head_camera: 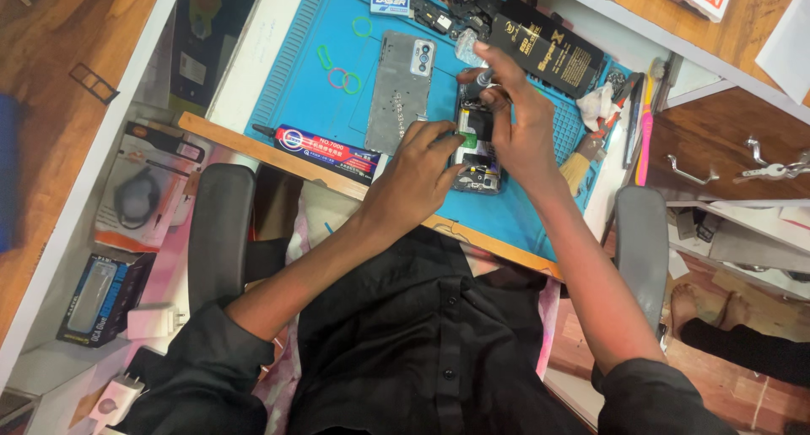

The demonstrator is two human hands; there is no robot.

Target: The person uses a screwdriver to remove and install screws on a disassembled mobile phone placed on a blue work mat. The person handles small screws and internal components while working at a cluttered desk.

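An opened phone [477, 155] with its insides showing lies on a blue work mat [312, 106]. My left hand [415, 175] rests on the phone's left edge, fingertips pinching a small green piece. My right hand [516, 114] is above the phone, fingers closed around a slim screwdriver-like tool [484, 79] pointing down into it. The phone's grey back cover [400, 91] with its camera block lies just left of the phone.
A glue tube [325, 145] lies at the mat's near edge. Coloured rubber bands [342, 79], a black box [553, 48], a brush [582, 161] and loose parts surround the phone. Chair armrests [219, 232] flank me; a drawer with keys [772, 172] is right.
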